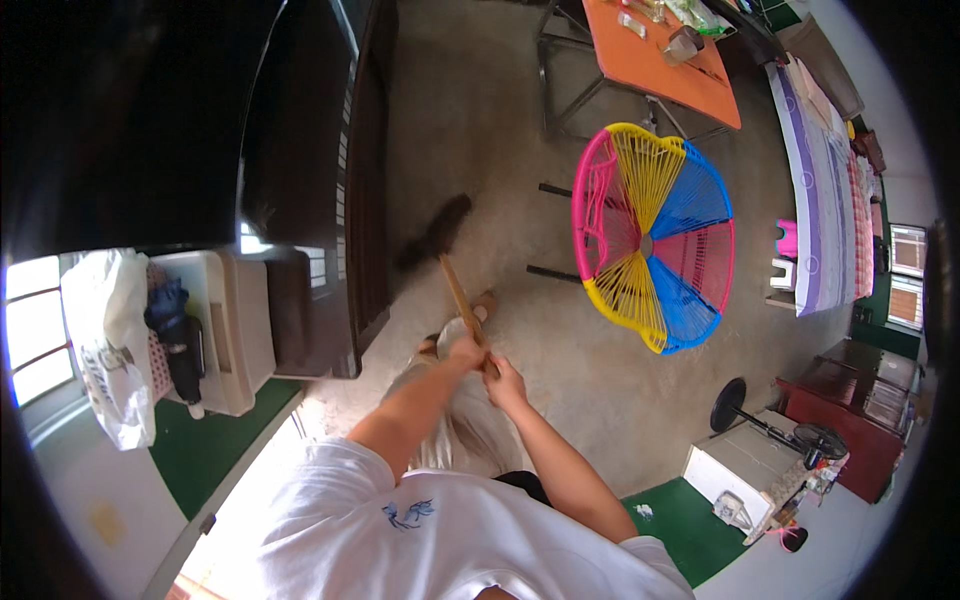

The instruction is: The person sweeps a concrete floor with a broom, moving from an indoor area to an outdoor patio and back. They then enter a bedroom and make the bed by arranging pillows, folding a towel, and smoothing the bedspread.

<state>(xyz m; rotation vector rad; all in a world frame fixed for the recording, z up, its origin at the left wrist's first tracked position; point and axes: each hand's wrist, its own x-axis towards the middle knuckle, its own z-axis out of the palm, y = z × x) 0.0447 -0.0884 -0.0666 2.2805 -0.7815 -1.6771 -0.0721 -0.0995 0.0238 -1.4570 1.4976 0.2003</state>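
Both my hands grip the light wooden handle of a broom, which slants down and away in front of me. My left hand is wrapped round the handle a little farther along it. Closer to my body, my right hand is closed round the upper end. At the far end, the dark, blurred broom head is on or just over the concrete floor. My feet and light trousers show below the handle.
To the right stands a round woven chair in yellow, pink and blue. An orange table is beyond it, and a bed lies along the far right. Dark wooden furniture borders the left. A fan stands lower right.
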